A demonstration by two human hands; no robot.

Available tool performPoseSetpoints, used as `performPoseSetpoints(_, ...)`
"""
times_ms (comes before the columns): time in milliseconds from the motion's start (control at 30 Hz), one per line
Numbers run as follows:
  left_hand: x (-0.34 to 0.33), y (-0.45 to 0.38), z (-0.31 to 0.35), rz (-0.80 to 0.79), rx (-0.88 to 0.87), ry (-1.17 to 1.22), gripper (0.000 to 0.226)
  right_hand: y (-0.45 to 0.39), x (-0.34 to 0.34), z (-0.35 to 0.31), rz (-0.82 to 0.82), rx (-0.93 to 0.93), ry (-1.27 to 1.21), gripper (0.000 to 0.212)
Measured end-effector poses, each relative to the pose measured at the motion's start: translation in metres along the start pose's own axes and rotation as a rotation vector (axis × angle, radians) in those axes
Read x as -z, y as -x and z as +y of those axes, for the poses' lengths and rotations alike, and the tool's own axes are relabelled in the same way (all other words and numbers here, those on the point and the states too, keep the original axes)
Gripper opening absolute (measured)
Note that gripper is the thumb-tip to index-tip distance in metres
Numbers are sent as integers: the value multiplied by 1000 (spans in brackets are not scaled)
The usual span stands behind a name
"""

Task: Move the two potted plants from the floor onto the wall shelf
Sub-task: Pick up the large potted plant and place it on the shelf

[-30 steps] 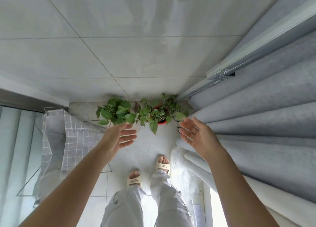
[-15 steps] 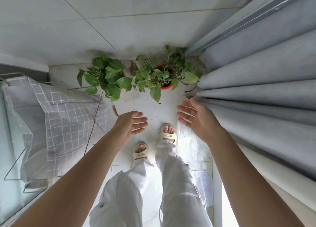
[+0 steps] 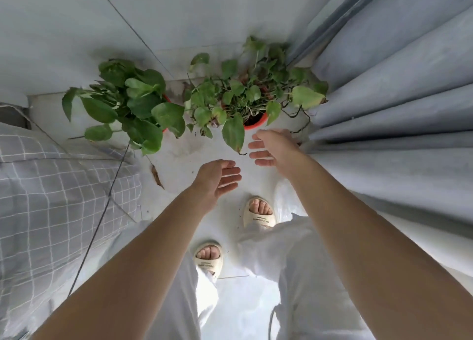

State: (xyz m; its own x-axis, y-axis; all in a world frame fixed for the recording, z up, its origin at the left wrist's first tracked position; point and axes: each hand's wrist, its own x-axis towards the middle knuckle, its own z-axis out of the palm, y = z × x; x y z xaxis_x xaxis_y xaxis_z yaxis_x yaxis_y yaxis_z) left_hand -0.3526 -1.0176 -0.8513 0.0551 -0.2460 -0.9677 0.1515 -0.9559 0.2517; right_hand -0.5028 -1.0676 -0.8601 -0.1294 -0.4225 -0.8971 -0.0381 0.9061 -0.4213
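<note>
Two leafy green plants in orange-red pots stand on the white floor against the tiled wall. The left potted plant has large broad leaves that hide most of its pot. The right potted plant has smaller trailing leaves and shows its pot rim at the front. My right hand is open, fingers apart, just below that rim and not touching it. My left hand is open too, lower and further from the plants, over bare floor. No shelf is in view.
A grey checked cloth hangs over a wire rack on the left. Grey curtain folds fill the right side, close to the right plant. My sandalled feet stand on the floor below my hands.
The view has tipped further down and closer to the plants. Both hands have moved toward the right pot, the right hand now almost at its rim.
</note>
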Motion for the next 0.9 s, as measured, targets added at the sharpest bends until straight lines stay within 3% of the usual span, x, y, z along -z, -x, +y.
performPoseSetpoints(233,-53,-111,-24,-107,-43,-138,16,-105,-2,41,223,-19,255,20)
performPoseSetpoints(367,-72,-177,-27,-110,-165,8,8,-163,5,71,265,-28,57,15)
performPoseSetpoints(467,-76,-201,-36,-105,-215,66,12,-183,-3,94,255,-3,-109,24)
performPoseSetpoints(633,-63,-185,-45,-105,-258,11,38,-160,-10,93,189,73,-186,26)
performPoseSetpoints(733,-58,-189,-32,-115,-326,77,40,-160,-10,78,219,174,-235,16)
performPoseSetpoints(900,-45,-190,-29,-227,-316,191,44,-168,-22,63,183,233,-385,16)
